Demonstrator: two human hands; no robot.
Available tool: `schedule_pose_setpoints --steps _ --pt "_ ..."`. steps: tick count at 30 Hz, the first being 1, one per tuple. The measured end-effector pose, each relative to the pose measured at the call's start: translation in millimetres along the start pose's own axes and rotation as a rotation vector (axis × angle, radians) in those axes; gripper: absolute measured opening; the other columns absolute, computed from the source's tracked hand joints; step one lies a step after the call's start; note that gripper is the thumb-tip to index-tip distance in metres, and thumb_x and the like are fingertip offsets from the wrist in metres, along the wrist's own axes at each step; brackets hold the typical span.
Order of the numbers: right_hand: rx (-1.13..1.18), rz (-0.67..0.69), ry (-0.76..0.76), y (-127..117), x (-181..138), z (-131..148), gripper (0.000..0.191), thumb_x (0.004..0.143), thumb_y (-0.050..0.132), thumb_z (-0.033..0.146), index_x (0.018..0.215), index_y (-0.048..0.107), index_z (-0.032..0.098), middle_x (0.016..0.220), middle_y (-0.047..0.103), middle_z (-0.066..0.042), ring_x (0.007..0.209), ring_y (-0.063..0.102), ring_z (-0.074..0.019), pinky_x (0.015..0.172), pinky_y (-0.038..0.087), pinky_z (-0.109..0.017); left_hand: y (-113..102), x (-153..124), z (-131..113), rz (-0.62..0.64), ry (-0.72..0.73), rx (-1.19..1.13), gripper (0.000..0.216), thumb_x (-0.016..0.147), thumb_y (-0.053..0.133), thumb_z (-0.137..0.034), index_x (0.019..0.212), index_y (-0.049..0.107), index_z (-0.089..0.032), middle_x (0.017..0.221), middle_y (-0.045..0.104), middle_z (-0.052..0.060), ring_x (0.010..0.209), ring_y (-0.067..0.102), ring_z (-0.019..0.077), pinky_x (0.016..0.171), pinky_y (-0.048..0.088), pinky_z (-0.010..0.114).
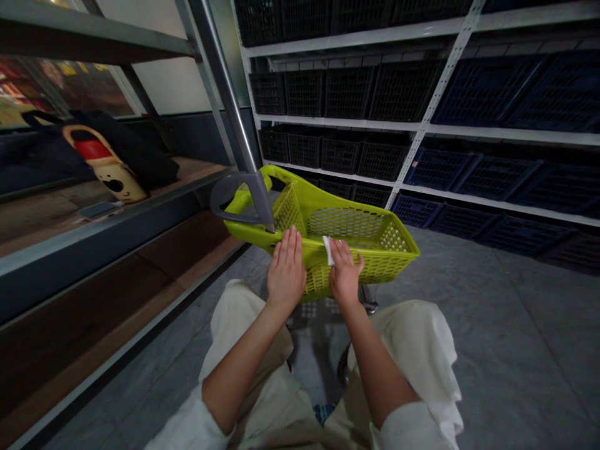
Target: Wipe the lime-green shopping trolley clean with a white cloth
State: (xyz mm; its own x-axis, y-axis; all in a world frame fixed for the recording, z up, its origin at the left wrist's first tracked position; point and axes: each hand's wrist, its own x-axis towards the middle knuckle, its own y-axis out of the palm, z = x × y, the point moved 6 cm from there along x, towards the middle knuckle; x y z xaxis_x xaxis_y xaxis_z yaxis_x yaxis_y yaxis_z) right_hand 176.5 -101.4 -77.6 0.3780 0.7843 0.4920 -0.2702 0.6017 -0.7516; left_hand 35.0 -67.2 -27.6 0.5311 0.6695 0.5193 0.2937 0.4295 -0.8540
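Observation:
A lime-green plastic shopping cart basket (pixel 398 250) with perforated walls stands before my knees. My left hand (pixel 287 269) lies flat against its near side, fingers stretched out and close to the grey handle piece (pixel 263 199). Farther right along the same wall, my right hand (pixel 344 272) presses a folded white wipe (pixel 327 250) against the green plastic just below the rim. Only one edge of the wipe shows; the fingers cover the rest. A metal pole (pixel 232 94) rises at the basket's left end.
On the left, a shelf (pixel 187 181) holds a cream bottle with a red top (pixel 119 178), a phone (pixel 98 211) and a dark bag (pixel 145 156). Racks with black crates (pixel 349 92) and blue crates (pixel 497 178) line the back. Grey tiled floor (pixel 506 312) lies to the right.

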Motion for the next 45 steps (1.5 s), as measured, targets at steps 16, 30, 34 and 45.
schedule_pose_setpoints --steps 16,30,34,45 --pt "0.175 0.095 -0.099 5 24 70 0.062 0.088 0.033 0.007 0.145 0.049 0.027 0.147 0.056 -0.003 0.142 0.041 -0.0166 0.118 0.012 -0.046 3 0 0 -0.055 -0.016 -0.019 0.070 0.091 0.041 -0.018 0.156 0.021 -0.001 0.164 0.021 0.018 0.154 0.016 0.0262 0.124 0.024 0.045" --pt "-0.035 -0.019 0.118 -22 9 -47 0.059 0.080 0.039 0.005 0.130 0.062 0.027 0.126 0.067 -0.006 0.124 0.052 -0.0213 0.115 0.015 -0.047 3 -6 -5 -0.049 -0.003 -0.034 0.083 0.083 0.052 -0.019 0.156 0.018 0.000 0.166 0.015 0.017 0.155 0.012 0.0280 0.125 0.020 0.045" --pt "-0.014 -0.067 0.168 -22 1 -39 0.058 0.080 0.039 0.005 0.129 0.063 0.025 0.126 0.067 -0.006 0.123 0.052 -0.0217 0.115 0.015 -0.048 0 -11 -3 -0.042 -0.008 -0.024 0.082 0.083 0.052 -0.019 0.156 0.019 0.000 0.166 0.014 0.017 0.155 0.011 0.0281 0.125 0.020 0.045" --pt "0.200 0.124 -0.046 2 8 93 0.055 0.094 0.035 0.012 0.144 0.050 0.030 0.140 0.061 -0.005 0.133 0.047 -0.0203 0.120 0.004 -0.053 -4 -16 18 -0.072 -0.099 -0.016 0.067 0.092 0.039 -0.016 0.157 0.023 -0.006 0.165 0.022 0.017 0.154 0.017 0.0262 0.123 0.025 0.046"
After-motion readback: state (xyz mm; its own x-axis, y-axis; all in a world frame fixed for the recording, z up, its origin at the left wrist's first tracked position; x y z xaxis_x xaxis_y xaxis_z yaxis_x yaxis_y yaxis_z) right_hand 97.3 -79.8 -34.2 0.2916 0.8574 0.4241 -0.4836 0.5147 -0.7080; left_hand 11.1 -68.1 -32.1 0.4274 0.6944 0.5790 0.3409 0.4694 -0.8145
